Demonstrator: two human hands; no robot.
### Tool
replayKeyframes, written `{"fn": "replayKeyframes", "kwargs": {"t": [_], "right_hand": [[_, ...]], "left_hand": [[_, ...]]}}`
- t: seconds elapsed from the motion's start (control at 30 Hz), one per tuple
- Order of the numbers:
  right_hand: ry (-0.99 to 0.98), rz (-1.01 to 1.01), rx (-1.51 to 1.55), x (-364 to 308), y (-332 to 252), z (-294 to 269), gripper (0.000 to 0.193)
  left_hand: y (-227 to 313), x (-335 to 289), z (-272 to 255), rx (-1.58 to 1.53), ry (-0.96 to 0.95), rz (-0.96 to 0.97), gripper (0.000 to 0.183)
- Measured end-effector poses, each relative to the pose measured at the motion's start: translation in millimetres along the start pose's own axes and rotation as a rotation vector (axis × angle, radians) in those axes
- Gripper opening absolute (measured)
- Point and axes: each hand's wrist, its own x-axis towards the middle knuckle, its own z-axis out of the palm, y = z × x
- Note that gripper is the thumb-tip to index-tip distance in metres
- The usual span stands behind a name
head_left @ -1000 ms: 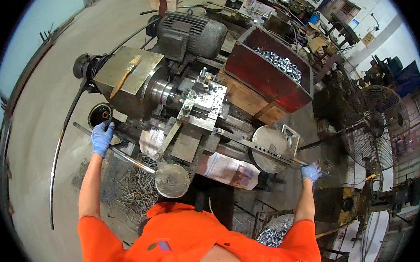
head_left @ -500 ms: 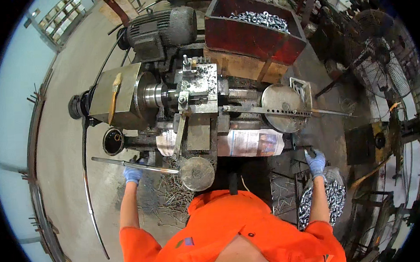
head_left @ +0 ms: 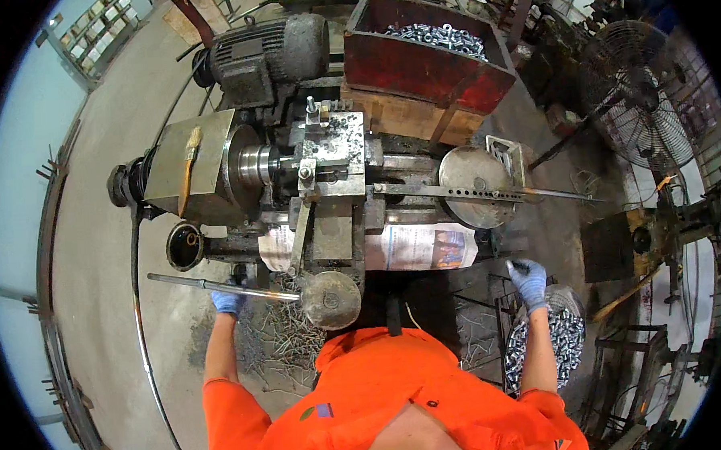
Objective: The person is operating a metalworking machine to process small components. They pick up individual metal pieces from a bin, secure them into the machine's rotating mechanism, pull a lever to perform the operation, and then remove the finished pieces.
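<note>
My left hand (head_left: 228,300), in a pale blue glove, is at a long metal lever rod (head_left: 218,287) beside the machine. The rod crosses over its fingers, so I cannot tell whether they grip anything. My right hand (head_left: 529,282), gloved the same way with darkened fingertips, is raised just beyond a round basket of small shiny metal parts (head_left: 571,340). Its fingers look curled inward; anything inside them is too small or hidden to make out. Between and beyond my hands stands a lathe-like machine with a chuck (head_left: 255,165) and a tool post (head_left: 307,171).
A brush (head_left: 188,172) lies on the headstock cover. A red bin (head_left: 426,69) of metal parts stands behind, near a motor (head_left: 269,56). At right are a round plate (head_left: 475,180) and a fan (head_left: 640,96). Metal shavings (head_left: 281,333) litter the floor.
My right hand has shifted slightly left, and its fingers look more curled. My left hand stays by the rod. The whole view has moved a little.
</note>
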Motion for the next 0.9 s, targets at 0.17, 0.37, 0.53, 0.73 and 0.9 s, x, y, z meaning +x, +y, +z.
{"fn": "replayKeyframes", "kwargs": {"t": [0.17,0.37,0.53,0.73,0.9], "right_hand": [[-0.008,-0.143,0.022,43.2,-104.5,-35.7,0.034],[-0.115,-0.659,0.107,70.1,-281.1,-23.9,0.041],[-0.134,-1.006,0.046,61.9,-403.0,32.7,0.043],[-0.423,-1.148,-0.422,50.0,-499.1,90.5,0.058],[-0.538,-1.107,-0.461,46.2,-506.3,114.9,0.058]], "left_hand": [[-6.5,0.6,8.7,-0.016,0.041,-0.046,0.042],[-60.9,-1.0,-32.1,-0.083,-0.165,-0.101,0.043],[-90.4,-59.6,-178.6,-0.747,0.237,-0.237,0.03],[-197.0,-115.0,-210.0,-0.301,0.577,-0.486,0.04],[-142.6,-135.0,-162.2,-0.286,0.373,-0.767,0.052]]}}
